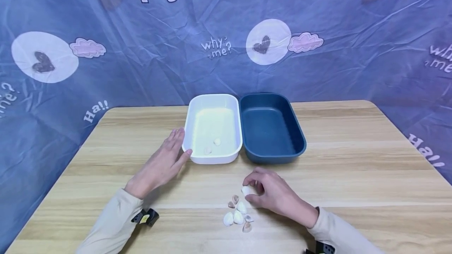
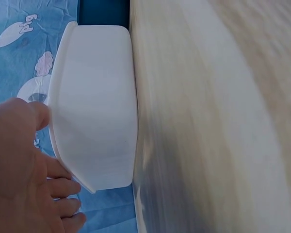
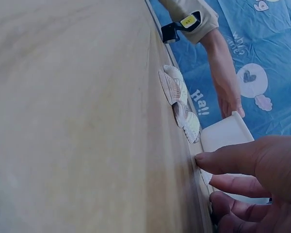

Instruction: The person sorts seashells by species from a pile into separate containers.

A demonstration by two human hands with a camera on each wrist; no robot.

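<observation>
Fingers (image 1: pixel 251 177) of the right hand (image 1: pixel 273 195) curl round a white shell (image 1: pixel 245 191), thumb and forefinger on either side of it; whether it still touches the bench (image 1: pixel 339 144) cannot be told. Near that grip, on the person's side, lies a loose pile (image 1: pixel 238 217) of seven shells by count, some white, others smaller and brownish, all outside the trays. The left hand (image 1: pixel 162 166) is relaxed, with no grasp closed, its thumb on the near left corner of the white tray (image 1: pixel 215 160) and its other fingers resting along that tray's left side. Inside, toward the front wall, sit two pale shells (image 1: pixel 217 142). Close against the tray's right side stands a blue tray (image 1: pixel 275 159), and behind both hangs a printed blue cloth (image 1: pixel 159 73). Going by these counts, the work seems in its early part: two shells are in a tray, one is at the fingers, and seven remain on the bench.
</observation>
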